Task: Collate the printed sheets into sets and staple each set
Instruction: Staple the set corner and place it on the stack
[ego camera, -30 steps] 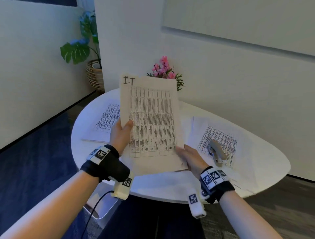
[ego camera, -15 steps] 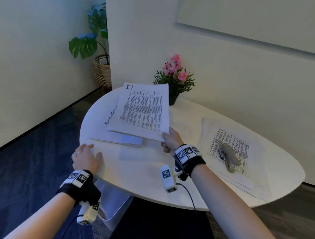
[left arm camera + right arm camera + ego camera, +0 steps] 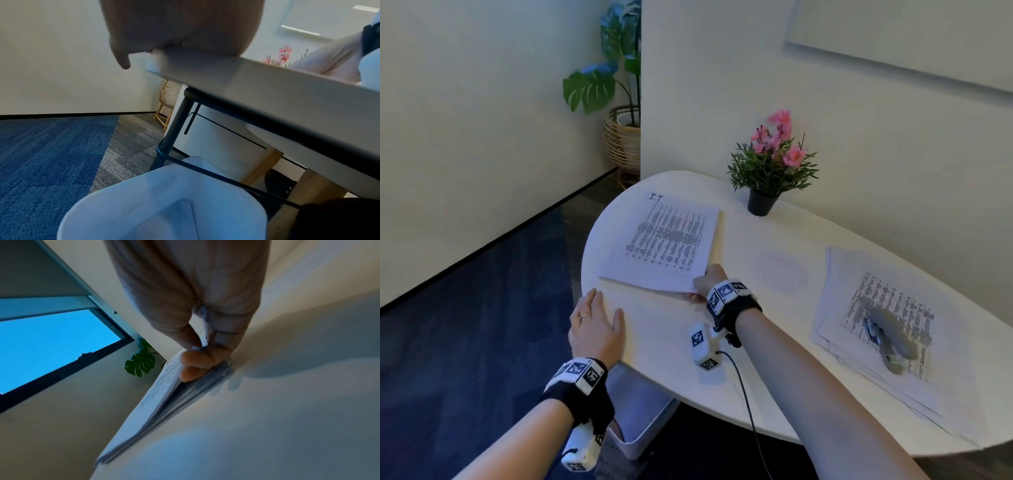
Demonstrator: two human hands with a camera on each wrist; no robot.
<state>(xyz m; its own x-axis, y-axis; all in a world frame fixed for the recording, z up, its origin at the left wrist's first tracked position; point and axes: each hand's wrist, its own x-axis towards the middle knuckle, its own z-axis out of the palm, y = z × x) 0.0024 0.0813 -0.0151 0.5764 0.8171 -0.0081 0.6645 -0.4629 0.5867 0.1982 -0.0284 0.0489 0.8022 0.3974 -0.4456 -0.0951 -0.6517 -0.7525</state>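
The set (image 3: 669, 245) lies on the counter (image 3: 774, 329), left of the flower pot (image 3: 762, 202). The right hand (image 3: 709, 281) pinches the set's near right corner: thumb (image 3: 179, 331) on top, fingers (image 3: 197, 360) curled at the edge, though the blurred wrist view leaves it unclear whether they reach beneath every sheet. The left hand (image 3: 595, 325) rests flat on the counter's near rim, fingers spread and released, apart from the set. Right of the pot, the stapler (image 3: 890, 337) sits on a loose stack (image 3: 859, 342).
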